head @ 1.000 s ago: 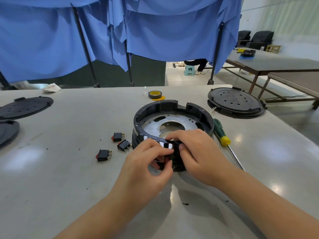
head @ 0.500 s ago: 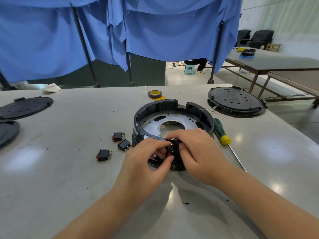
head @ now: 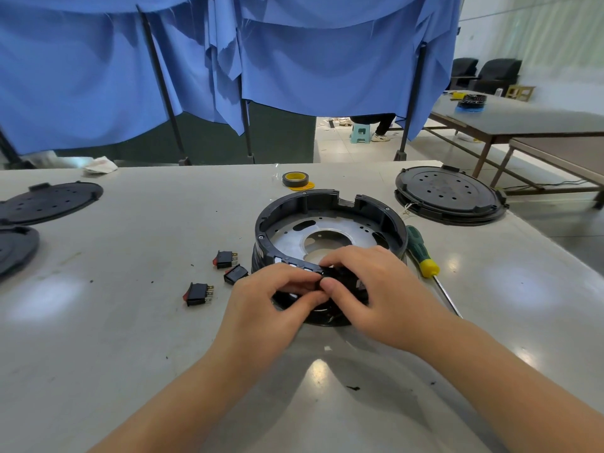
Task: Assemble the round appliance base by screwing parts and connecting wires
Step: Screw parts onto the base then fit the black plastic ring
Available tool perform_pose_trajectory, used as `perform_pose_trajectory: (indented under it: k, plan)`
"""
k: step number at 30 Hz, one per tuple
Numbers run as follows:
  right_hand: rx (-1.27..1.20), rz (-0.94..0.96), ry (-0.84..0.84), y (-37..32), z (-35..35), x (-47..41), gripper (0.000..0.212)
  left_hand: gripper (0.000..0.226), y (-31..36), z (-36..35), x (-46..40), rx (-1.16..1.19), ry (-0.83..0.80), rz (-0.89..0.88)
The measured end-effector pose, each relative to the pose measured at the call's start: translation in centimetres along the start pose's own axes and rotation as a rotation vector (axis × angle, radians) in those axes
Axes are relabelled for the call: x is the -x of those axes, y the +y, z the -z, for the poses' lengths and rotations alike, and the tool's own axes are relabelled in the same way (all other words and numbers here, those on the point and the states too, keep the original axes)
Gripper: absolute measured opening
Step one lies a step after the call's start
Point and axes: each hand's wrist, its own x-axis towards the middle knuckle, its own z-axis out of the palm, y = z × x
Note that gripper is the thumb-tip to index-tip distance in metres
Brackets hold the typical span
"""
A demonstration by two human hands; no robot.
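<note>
While seen from the head view: both hands meeting at the near rim of the housing, everything else laid out around it.

Round appliance base (head: 330, 220): black ring with metal plate inside, flat on the worktop (head: 130, 322), centre, near wall turned toward the body; probably so the switch opening faces the hands.

Left hand (head: 271, 305): fingers (head: 294, 282) curled, thumb and forefinger pinching a small black part (head: 340, 276) against the rim; likely a rocker switch going into its slot, though mostly hidden.

Right hand (head: 376, 289): fingers curled over the same part from the other side, thumb tip touching the left thumb; apparently steadying and pressing.

Spare rocker switches (head: 225, 259): three, black with red ends, loose just left of the base, within easy reach.

Screwdriver (head: 421, 253): green and yellow handle, lying just right of the base, untouched.

Tape roll (head: 295, 179): behind the base.

Black round covers (head: 449, 194): one right rear, two at the left edge, well apart.
</note>
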Motion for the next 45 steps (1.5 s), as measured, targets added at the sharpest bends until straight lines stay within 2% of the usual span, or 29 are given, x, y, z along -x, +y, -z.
perform_pose_trajectory:
  k: [3,7,11,18,23,30,37,45]
  plan:
    - [-0.008,-0.011,-0.035,0.0,0.3,-0.1,0.026,0.025,-0.3,0.5,-0.3,-0.195,-0.006,-0.133]
    - [0.013,-0.005,-0.075,0.0,0.5,-0.1,0.026,0.049,-1.0,1.1,-0.6,-0.404,-0.036,-0.178]
    - [0.011,-0.001,-0.101,0.0,0.6,0.0,0.030,0.043,-1.7,1.1,-0.6,-0.336,-0.106,-0.142]
    - [-0.017,-0.015,-0.061,-0.1,0.7,0.0,0.033,0.031,-1.9,0.7,-0.9,-0.302,-0.072,-0.107]
    - [-0.011,-0.031,-0.026,-0.1,0.3,0.0,0.025,0.038,-1.6,0.6,-0.9,-0.313,-0.072,-0.080]
    - [-0.052,-0.068,-0.007,-0.2,0.3,-0.1,0.022,0.024,-1.2,0.4,-1.5,-0.298,-0.016,-0.046]
    - [0.044,-0.028,-0.108,-0.2,0.7,-0.1,0.038,0.029,-1.4,0.6,-1.3,-0.331,-0.057,-0.073]
    - [0.069,-0.039,-0.096,-0.5,0.4,-0.2,0.041,0.033,-1.1,0.3,-1.3,-0.368,-0.048,-0.072]
